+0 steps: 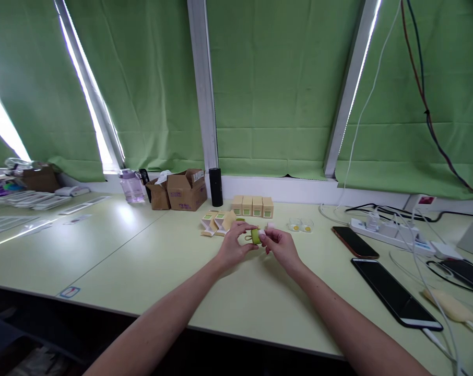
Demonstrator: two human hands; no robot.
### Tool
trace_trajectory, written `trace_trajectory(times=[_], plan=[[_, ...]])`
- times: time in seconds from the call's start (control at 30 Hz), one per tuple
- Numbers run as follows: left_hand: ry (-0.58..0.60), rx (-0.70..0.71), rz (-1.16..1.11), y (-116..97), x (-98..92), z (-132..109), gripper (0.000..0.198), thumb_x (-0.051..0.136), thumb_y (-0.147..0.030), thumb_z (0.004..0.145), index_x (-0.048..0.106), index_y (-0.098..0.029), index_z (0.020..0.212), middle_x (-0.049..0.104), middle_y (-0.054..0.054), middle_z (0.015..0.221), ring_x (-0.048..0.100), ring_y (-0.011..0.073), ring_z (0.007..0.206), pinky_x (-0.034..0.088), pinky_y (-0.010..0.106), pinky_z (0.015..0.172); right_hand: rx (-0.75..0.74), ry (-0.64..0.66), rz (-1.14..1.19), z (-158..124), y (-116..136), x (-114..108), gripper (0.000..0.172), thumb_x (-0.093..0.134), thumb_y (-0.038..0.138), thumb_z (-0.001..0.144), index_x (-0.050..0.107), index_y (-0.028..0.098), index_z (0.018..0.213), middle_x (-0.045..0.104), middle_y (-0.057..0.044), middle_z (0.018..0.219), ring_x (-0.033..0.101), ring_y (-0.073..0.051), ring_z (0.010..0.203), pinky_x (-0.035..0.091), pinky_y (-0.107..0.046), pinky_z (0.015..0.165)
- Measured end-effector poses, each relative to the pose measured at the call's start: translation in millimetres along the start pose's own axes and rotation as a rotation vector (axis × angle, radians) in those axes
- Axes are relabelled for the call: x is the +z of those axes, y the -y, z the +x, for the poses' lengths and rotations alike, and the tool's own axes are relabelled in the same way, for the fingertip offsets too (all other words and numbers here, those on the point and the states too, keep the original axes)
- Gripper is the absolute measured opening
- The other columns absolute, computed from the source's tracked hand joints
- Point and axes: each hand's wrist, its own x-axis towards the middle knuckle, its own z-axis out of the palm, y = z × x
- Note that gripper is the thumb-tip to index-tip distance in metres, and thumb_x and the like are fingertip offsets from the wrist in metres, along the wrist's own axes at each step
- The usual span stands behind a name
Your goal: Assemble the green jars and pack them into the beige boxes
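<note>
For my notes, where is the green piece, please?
Head view, mid-table: the green piece is held between left hand and right hand, before the opened boxes.

L hand [232, 246] & R hand [282, 246] meet above the tabletop [115, 245], mid-way btwn front & back edges. L fingers pinch a small green piece [256, 236]; R fingertips touch its other side. Toward the back edge: row of 4 small boxes [252, 206], opened cartons [215, 223] just left. Dark phone [354, 242] & power strip [393, 236] toward right edge.
</note>
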Motion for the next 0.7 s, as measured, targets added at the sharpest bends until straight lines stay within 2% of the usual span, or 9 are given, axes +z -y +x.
trace_trajectory(times=[0.13, 0.27, 0.37, 0.47, 0.57, 0.63, 0.7], plan=[[-0.004, -0.018, -0.006, 0, 1.1, 0, 0.049, 0.089, -0.018, 0.07, 0.076, -0.024, 0.117, 0.067, 0.009, 0.113, 0.063, 0.0268, 0.112, 0.05, 0.043, 0.102, 0.007, -0.017, 0.014, 0, 0, 0, 0.062, 0.081, 0.072, 0.066, 0.078, 0.013, 0.086, 0.068, -0.005, 0.067, 0.06, -0.016, 0.06, 0.05, -0.027, 0.051], [0.037, -0.09, -0.068, 2, 2.8, 0, 0.047, 0.086, -0.024, 0.075, 0.073, -0.023, 0.121, 0.071, 0.01, 0.118, 0.064, 0.0266, 0.11, 0.052, 0.043, 0.1, 0.025, -0.02, -0.008, -1, 0, -1, 0.063, 0.08, 0.074, 0.066, 0.077, 0.014, 0.083, 0.067, -0.004, 0.064, 0.058, -0.015, 0.056, 0.048, -0.026, 0.048], [0.1, -0.157, -0.202, 3, 4.1, 1, 0.048, 0.081, -0.032, 0.082, 0.07, -0.021, 0.128, 0.071, 0.012, 0.123, 0.065, 0.0264, 0.11, 0.052, 0.044, 0.1, 0.039, -0.01, -0.052, -1, 0, -3, 0.064, 0.076, 0.077, 0.07, 0.075, 0.014, 0.08, 0.066, -0.004, 0.061, 0.056, -0.014, 0.052, 0.046, -0.025, 0.045], [0.169, -0.234, -0.42, 4, 4.3, 3, 0.055, 0.078, -0.04, 0.087, 0.065, -0.019, 0.136, 0.071, 0.013, 0.122, 0.067, 0.0247, 0.104, 0.053, 0.042, 0.097, 0.007, 0.001, -0.129, -2, 1, -4, 0.063, 0.065, 0.078, 0.081, 0.074, 0.015, 0.077, 0.07, -0.007, 0.067, 0.062, -0.017, 0.059, 0.048, -0.026, 0.048], [0.187, -0.293, -0.643, 5, 2.9, 4, 0.06, 0.081, -0.041, 0.086, 0.063, -0.019, 0.139, 0.072, 0.011, 0.115, 0.067, 0.023, 0.101, 0.053, 0.039, 0.094, -0.134, -0.056, -0.281, -6, 6, -5, 0.053, 0.062, 0.067, 0.09, 0.075, 0.016, 0.085, 0.074, -0.009, 0.079, 0.065, -0.018, 0.067, 0.053, -0.028, 0.057], [0.189, -0.324, -0.775, 6, 1.4, 5, 0.059, 0.083, -0.039, 0.084, 0.064, -0.019, 0.137, 0.072, 0.011, 0.112, 0.067, 0.022, 0.099, 0.052, 0.037, 0.09, -0.288, -0.097, -0.387, -11, 10, -6, 0.04, 0.066, 0.055, 0.092, 0.073, 0.017, 0.103, 0.075, -0.01, 0.095, 0.066, -0.017, 0.07, 0.055, -0.029, 0.059], [0.196, -0.352, -0.866, 6, 0.3, 4, 0.053, 0.083, -0.037, 0.084, 0.066, -0.018, 0.131, 0.072, 0.011, 0.109, 0.066, 0.0196, 0.093, 0.051, 0.032, 0.083, -0.443, -0.078, -0.499, -15, 13, -6, 0.038, 0.067, 0.043, 0.092, 0.068, 0.019, 0.121, 0.072, -0.012, 0.116, 0.066, -0.016, 0.072, 0.056, -0.029, 0.06]])
